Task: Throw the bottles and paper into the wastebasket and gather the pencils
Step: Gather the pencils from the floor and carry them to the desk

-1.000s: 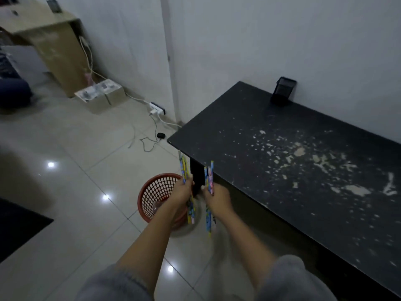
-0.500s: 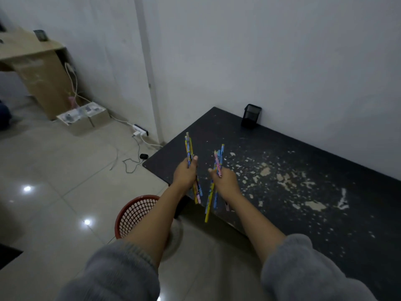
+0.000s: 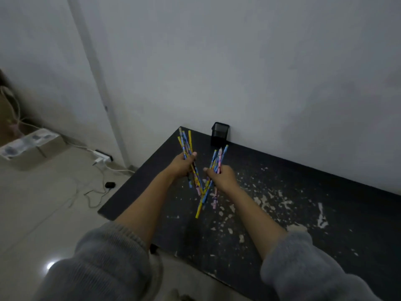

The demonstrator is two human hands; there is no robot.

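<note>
Over the left end of the surface: both hands up, each with a bunch of pencils.
Left grip: left hand (image 3: 181,165) wrapped tight round the left pencil bunch (image 3: 188,157); tips fan up and away, toward the far corner of the surface.
Right grip: right hand (image 3: 222,178) closed on the right pencil bunch (image 3: 213,174); bunch is loose, one yellow pencil hangs lowest, below the fist.
Bunches: lower ends cross or nearly touch between the hands; can't tell which.
Surface (image 3: 325,213): black, scuffed with pale flecks; no loose pencils, bottles or paper seen on it.
Holder (image 3: 219,134): small black cup at the wall, just beyond the hands, upright, mouth open. Looks like a pencil cup, but contents not visible.
Wastebasket: out of frame.
Step in hand: pencil gathering, late. The bottle and paper part looks done, judging by the cleared top.
Next move, likely: merge the two bunches into one hand, square up the ends, then drop them into the holder.
Needs: line the ends up first, as the fanned tips may catch on the small mouth.
Risk: the low yellow pencil could slip out of the loose right bunch.
</note>
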